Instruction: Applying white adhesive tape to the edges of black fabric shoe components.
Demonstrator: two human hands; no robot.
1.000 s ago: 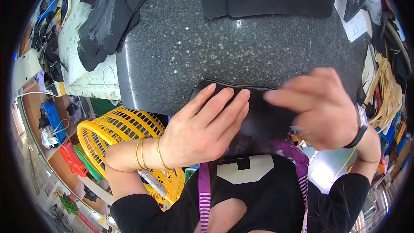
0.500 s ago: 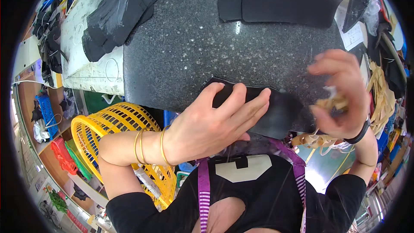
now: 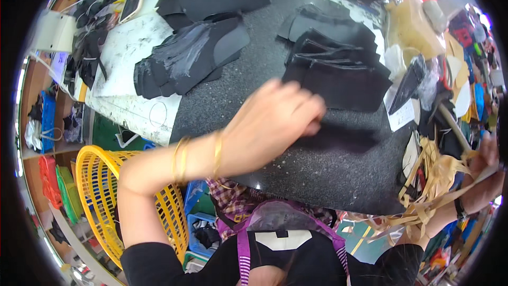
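The left hand (image 3: 280, 116) has travelled from the near edge out over the dark tabletop (image 3: 317, 185), taking the black piece (image 3: 341, 137) along, while the right hand (image 3: 482, 172) has swung away toward the far right. The two-handed work at the near edge therefore looks broken off, with the piece now in one hand's care.

From the left, a yellow basket (image 3: 82, 167) stands at eight o'clock, below table height. At eleven o'clock lies a fanned pile of black pieces (image 3: 193, 55), partly on the tabletop. The left hand is about at the centre, fingers bent; though blurred, it appears to be pinching the left end of the black piece, which points toward three o'clock. Just beyond, at two o'clock, is a stack of similar pieces (image 3: 346, 87); whether the held one touches it cannot be told. Between three and four o'clock, tan strips (image 3: 442, 167) hang in a tangle, and the right hand is beyond them with strips across its wrist; blur hides whether it grips any.

Against the earlier frame, the view takes in more of the tabletop, including the whole stack, and the right hand is well apart from the piece.
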